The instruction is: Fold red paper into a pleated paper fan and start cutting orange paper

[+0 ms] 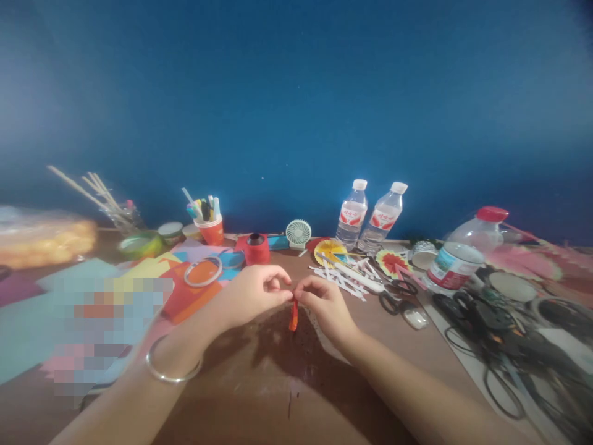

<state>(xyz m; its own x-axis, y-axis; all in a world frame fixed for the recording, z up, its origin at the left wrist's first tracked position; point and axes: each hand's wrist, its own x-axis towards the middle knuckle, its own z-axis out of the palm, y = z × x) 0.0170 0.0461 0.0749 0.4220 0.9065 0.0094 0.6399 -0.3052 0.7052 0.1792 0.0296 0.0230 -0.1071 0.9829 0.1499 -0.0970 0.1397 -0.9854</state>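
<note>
My left hand (257, 293) and my right hand (324, 303) meet above the brown table (259, 395), fingertips pinched together. Between them hangs a small orange-red strip of paper (293, 316), held at its top end by both hands. A silver bangle (172, 364) circles my left wrist. A red cup (256, 248) stands just beyond my hands.
Coloured paper sheets (152, 278) and a tape ring (202, 271) lie to the left, with a cup of pens (210, 225). Behind stand a small fan (298, 233) and two water bottles (368, 216). Scissors (393, 295), paper strips, a big jar (463, 253) and cables crowd the right.
</note>
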